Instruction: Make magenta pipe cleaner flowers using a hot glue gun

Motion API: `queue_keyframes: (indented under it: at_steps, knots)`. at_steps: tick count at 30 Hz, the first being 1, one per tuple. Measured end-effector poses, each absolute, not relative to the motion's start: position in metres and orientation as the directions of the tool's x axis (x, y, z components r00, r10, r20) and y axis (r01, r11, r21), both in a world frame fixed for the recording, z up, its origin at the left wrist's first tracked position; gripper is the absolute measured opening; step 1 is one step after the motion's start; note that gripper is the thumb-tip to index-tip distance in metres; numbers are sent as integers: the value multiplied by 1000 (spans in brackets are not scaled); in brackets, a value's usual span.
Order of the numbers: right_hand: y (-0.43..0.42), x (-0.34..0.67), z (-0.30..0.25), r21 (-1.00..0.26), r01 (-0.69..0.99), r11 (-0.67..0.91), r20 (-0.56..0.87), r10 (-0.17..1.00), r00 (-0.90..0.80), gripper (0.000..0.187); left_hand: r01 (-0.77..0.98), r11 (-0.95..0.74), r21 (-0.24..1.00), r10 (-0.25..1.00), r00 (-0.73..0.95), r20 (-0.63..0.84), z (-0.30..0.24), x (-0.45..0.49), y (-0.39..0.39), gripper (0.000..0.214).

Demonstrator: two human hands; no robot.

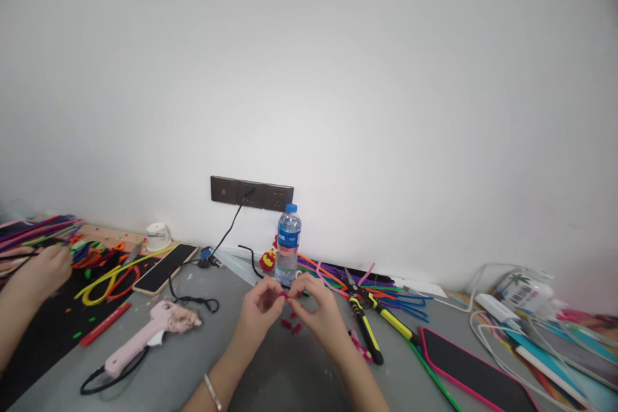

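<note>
My left hand [258, 312] and my right hand [316, 309] meet over the grey table [193, 360], fingers pinched together on a small red pipe-cleaner piece [284, 295] held between them. A few more short red pieces [290, 324] lie on the table just below my hands. A thin bracelet [212, 391] sits on my left wrist.
A pink glue gun [145, 335] lies left, a phone [165, 268] behind it. A water bottle [288, 244] stands ahead, with coloured pipe cleaners [386, 296] and yellow-handled cutters [367, 322] to the right. Another phone [473, 367] is right. Another person's hand [38, 270] works far left.
</note>
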State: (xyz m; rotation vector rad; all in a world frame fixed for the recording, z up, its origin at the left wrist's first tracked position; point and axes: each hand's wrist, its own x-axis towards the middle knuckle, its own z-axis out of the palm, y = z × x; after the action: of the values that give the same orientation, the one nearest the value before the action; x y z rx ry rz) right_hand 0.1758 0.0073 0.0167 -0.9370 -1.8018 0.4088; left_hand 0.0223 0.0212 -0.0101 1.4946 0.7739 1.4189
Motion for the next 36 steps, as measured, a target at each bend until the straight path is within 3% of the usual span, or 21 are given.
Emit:
queue_keyframes:
  at_steps: [18, 28, 36]
  knots:
    - [5, 172, 18, -814, 180, 552, 538, 834, -122, 7, -219, -397, 891, 890, 144, 432, -8, 21, 21, 12]
    - [6, 180, 20, -683, 387, 619, 614, 774, -155, 13, -128, -453, 882, 872, 144, 469, -8, 18, 24, 12]
    - [4, 180, 23, -641, 427, 637, 634, 754, -171, 13, 19, -492, 871, 861, 159, 483, 0, 17, 19, 5]
